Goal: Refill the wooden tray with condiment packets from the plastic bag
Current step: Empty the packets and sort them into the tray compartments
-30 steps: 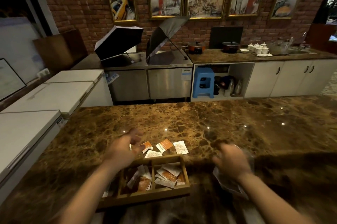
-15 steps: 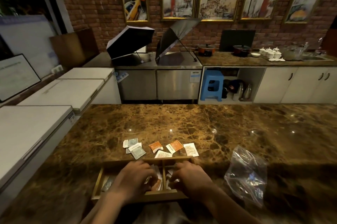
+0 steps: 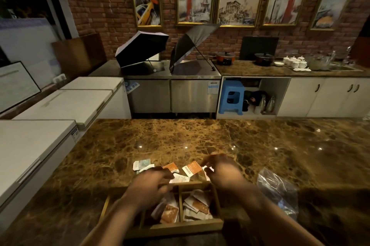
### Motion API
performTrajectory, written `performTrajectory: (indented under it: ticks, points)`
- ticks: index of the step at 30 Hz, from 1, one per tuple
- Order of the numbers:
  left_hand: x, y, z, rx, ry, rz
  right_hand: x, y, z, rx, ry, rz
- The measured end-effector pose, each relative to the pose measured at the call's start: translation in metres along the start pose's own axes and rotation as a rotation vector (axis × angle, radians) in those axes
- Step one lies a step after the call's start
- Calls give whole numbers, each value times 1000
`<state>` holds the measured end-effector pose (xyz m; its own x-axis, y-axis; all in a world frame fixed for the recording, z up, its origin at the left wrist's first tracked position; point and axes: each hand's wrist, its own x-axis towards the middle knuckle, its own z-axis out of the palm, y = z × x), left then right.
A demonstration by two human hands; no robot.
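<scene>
Wooden tray [image 3: 217, 223]: sits at the near edge of the marble counter [image 3: 240, 141], under and between both forearms; the left hand [image 3: 149, 187] hovers over its left and middle compartments, the right hand [image 3: 224, 171] is above its far right corner.
Tray build: pale wood, thin upright walls, dividers making side-by-side compartments; the middle and right ones hold heaped packets, the left one is mostly hidden by the arm.
Loose packets [image 3: 191, 168]: scattered flat on the counter just beyond the tray's far wall, between and in front of the two hands; small flat rectangles, some orange and white, some white, and a pale greenish one [image 3: 142, 164] at the far left of the row.
Left hand: palm down, fingers curled loosely, fingertips close to a white packet by the tray's far wall; blurred, so I cannot tell if it grips anything.
Right hand: fingers bent inward over the rightmost loose packets, a white scrap showing at the fingertips; whether it is pinched I cannot tell.
Plastic bag [image 3: 278, 189]: clear, crumpled and glossy, lying on the counter just right of the right forearm, apart from the tray.
Counter: polished brown veined stone with small light reflections.
</scene>
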<state>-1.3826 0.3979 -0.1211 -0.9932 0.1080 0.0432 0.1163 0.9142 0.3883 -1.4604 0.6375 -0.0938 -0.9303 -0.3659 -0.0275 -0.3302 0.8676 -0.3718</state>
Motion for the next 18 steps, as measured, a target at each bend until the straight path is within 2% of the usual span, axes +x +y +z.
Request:
performTrajectory:
  ticks: [3, 8, 11, 18]
  points:
    - [24, -2, -9, -13, 12, -81, 15, 16, 1, -90, -18, 70]
    - [60, -11, 0, 36, -48, -155, 31, 26, 15, -132, -159, 90]
    - [74, -16, 16, 51, -54, -156, 42, 28, 22, -106, -215, 65]
    - [92, -31, 49, 133, -96, -77, 58, 40, 41, -87, -216, 53]
